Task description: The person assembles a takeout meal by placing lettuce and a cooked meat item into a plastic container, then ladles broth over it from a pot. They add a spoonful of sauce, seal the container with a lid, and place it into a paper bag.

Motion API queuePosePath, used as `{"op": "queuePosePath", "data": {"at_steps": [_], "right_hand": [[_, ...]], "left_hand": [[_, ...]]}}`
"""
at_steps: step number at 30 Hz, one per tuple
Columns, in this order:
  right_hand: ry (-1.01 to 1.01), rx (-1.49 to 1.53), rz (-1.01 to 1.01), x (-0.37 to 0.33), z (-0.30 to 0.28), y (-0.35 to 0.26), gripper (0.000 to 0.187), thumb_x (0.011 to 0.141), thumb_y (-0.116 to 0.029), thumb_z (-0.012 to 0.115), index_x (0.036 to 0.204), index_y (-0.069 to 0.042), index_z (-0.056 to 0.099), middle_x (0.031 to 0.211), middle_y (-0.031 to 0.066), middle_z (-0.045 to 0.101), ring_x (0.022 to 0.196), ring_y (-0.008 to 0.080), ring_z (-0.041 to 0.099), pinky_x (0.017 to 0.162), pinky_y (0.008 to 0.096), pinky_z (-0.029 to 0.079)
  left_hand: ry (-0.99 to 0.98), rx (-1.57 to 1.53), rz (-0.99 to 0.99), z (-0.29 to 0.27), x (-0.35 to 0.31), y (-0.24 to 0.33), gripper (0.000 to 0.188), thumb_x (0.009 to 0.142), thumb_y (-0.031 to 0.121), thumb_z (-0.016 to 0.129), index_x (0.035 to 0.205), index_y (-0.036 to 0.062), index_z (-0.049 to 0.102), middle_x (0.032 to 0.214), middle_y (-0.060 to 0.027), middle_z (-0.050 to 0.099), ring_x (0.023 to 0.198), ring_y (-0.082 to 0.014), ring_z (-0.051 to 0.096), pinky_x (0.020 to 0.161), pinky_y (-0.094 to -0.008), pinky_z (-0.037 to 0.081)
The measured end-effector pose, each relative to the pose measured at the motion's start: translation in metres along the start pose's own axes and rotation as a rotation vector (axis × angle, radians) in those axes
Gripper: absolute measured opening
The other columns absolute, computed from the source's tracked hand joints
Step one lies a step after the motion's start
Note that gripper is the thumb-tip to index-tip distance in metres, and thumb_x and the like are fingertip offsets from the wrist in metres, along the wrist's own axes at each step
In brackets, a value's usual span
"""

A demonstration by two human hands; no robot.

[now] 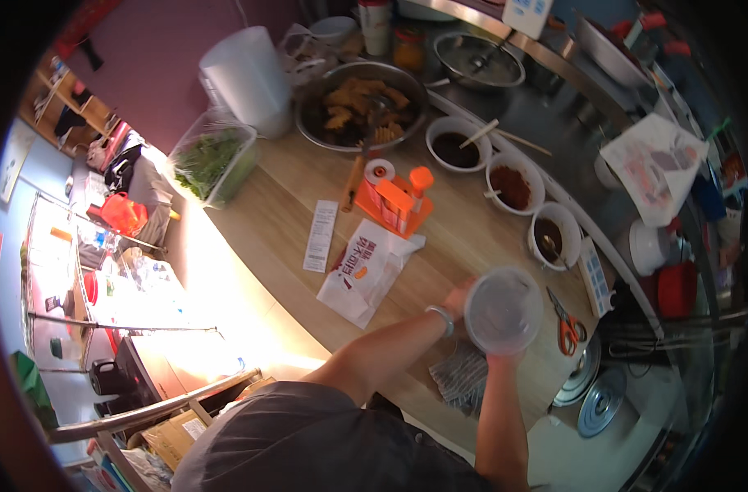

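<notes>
Both of my hands are at a round translucent plastic tub (503, 307), held over the right part of the wooden table. My left hand (458, 298), with a bracelet at the wrist, grips its left side. My right hand (505, 359) holds it from the near side, its fingers mostly hidden by the tub. A grey striped cloth (462, 377) lies partly behind my right forearm. Orange-handled scissors (567, 330) rest to the right of the tub. To the left lie a white printed paper bag (369, 271) and a long paper receipt (320, 236).
An orange tape dispenser (393, 205) stands beyond the bag. A steel bowl of fried food (308, 123) sits at the back, beside a clear box of greens (218, 168). Small bowls of dark sauce (452, 164), red powder (522, 176) and brown sauce (550, 220) line the right edge.
</notes>
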State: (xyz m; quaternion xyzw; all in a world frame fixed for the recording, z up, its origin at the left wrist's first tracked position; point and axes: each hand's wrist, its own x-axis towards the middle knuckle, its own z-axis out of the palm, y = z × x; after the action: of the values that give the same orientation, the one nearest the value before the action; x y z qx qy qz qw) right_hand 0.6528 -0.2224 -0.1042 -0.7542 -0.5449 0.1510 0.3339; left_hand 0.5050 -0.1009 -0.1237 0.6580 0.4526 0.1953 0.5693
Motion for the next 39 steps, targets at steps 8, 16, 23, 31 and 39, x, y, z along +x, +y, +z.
{"op": "queuePosePath", "data": {"at_steps": [8, 16, 23, 31, 39], "right_hand": [[0.014, 0.446, 0.529, -0.078, -0.044, -0.010, 0.058, 0.085, -0.027, 0.067, 0.134, -0.004, 0.044, 0.126, 0.0139, 0.053, 0.114, 0.0338, 0.052, 0.093, 0.0495, 0.045], [-0.008, -0.365, 0.372, -0.150, -0.044, 0.001, 0.057, 0.067, -0.022, 0.073, 0.122, -0.014, 0.058, 0.128, 0.0192, 0.049, 0.111, 0.0422, 0.051, 0.090, 0.0502, 0.046], [0.026, -0.403, 0.507, -0.152, -0.071, 0.047, 0.055, 0.068, -0.023, 0.072, 0.121, -0.017, 0.059, 0.130, 0.0236, 0.049, 0.113, 0.0442, 0.050, 0.094, 0.0516, 0.044], [-0.050, -0.404, 0.580, -0.175, -0.053, 0.042, 0.076, 0.070, -0.050, 0.071, 0.138, -0.029, 0.044, 0.152, 0.0250, 0.020, 0.136, 0.0469, 0.021, 0.104, 0.0638, 0.023], [-0.077, -0.342, 0.590, -0.174, -0.054, 0.052, 0.079, 0.071, -0.059, 0.068, 0.140, -0.031, 0.042, 0.153, 0.0261, 0.017, 0.138, 0.0499, 0.015, 0.105, 0.0668, 0.015]], "left_hand": [[0.137, -0.207, -0.205, -0.065, -0.100, 0.005, 0.029, 0.092, 0.034, 0.057, 0.106, 0.0092, 0.066, 0.085, -0.0059, 0.067, 0.076, -0.0164, 0.063, 0.067, -0.0315, 0.050], [-0.335, -0.382, 0.312, -0.162, -0.159, 0.213, 0.012, 0.085, 0.012, 0.069, 0.089, 0.0014, 0.066, 0.090, -0.0052, 0.061, 0.085, -0.0162, 0.057, 0.076, -0.0291, 0.046], [-1.304, -0.816, 0.856, -0.141, -0.156, 0.382, 0.014, 0.088, 0.018, 0.067, 0.091, 0.0046, 0.068, 0.104, -0.0102, 0.059, 0.088, -0.0190, 0.056, 0.073, -0.0305, 0.046], [0.059, 1.003, 1.265, -0.051, 0.108, 0.346, 0.048, 0.073, 0.023, 0.074, 0.117, 0.0135, 0.060, 0.130, -0.0092, 0.048, 0.123, -0.0278, 0.042, 0.101, -0.0460, 0.031], [0.417, 1.650, 1.351, 0.001, 0.309, 0.358, 0.061, 0.089, 0.018, 0.047, 0.148, 0.0205, 0.028, 0.157, -0.0039, 0.018, 0.144, -0.0247, 0.020, 0.117, -0.0444, 0.013]]}}
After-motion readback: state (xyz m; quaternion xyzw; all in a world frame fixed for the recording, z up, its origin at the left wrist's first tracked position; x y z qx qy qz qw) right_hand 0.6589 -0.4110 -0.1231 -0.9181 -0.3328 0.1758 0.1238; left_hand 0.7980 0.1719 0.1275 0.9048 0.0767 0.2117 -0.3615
